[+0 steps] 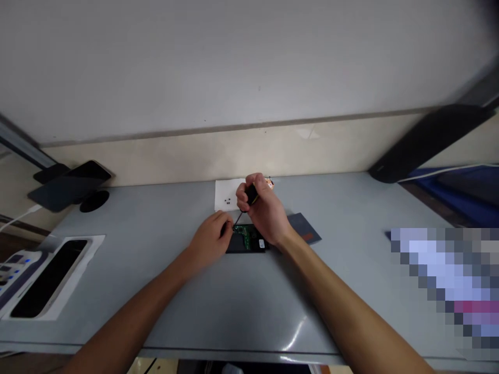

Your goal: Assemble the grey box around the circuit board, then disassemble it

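My right hand (268, 210) is closed around the dark handle of a screwdriver (252, 193), which has a trace of yellow. Its thin shaft slants down to the left, with the tip at the upper left corner of an opened black electronic device (237, 243). A green circuit board (246, 236) shows inside the device. My left hand (212, 234) grips the device's left end, thumb and fingers curled about its corner; the fingertips partly hide it. Behind the hands, several tiny dark screws (227, 201) lie on a white sheet of paper (220, 189).
A flat dark grey panel (306, 228) lies right of the device, partly behind my right wrist. To the left are a phone on a stand (72, 184), another phone (50, 278) and a power strip (15, 272). A black cylinder (421, 143) leans at the back right.
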A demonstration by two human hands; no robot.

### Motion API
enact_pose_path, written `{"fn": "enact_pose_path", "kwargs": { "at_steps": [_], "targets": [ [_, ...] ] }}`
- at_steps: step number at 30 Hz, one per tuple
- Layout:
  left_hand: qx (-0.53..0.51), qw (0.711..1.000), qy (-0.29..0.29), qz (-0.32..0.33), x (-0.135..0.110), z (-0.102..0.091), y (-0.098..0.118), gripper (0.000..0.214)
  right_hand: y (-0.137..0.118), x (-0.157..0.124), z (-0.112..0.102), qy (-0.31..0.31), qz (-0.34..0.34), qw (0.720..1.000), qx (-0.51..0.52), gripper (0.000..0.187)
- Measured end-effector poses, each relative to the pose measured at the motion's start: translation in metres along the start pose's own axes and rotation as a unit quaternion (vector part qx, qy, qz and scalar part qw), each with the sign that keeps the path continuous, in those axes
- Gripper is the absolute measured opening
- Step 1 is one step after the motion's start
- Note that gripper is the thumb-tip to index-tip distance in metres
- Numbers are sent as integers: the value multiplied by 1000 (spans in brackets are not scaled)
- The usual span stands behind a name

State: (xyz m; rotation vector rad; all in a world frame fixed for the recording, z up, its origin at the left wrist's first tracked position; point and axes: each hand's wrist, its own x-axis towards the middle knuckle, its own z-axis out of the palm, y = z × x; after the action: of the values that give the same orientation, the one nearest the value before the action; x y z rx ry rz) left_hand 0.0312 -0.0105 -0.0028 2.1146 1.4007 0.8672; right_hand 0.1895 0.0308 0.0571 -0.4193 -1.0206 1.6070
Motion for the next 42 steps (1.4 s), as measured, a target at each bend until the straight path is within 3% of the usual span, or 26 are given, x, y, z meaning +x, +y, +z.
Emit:
{"fn": "enact_pose_path", "kwargs": {
  "at_steps": [8,15,23,27,31,42],
  "targets": [
    [6,1000,2,0,-1,0,-1,15,-14,4,-13,-23,1,995,-100,41],
    [16,1000,-3,-1,0,-2,1,17,-7,2,-2,12,14,1000,-17,44],
    [31,999,-12,5,-1,-5,0,15,-10,-1,-7,-29,-19,994,-108,17],
    [31,999,-14,2,-1,-5,0,15,-10,-3,-4,-38,18,997,-71,25],
    [27,999,-19,4,-1,-5,0,17,-5,-6,3,-37,5,999,-30,37],
    [28,999,-22,-6,0,-7,2,17,1,-6,1,-1,-31,999,-35,35]
  ]
}}
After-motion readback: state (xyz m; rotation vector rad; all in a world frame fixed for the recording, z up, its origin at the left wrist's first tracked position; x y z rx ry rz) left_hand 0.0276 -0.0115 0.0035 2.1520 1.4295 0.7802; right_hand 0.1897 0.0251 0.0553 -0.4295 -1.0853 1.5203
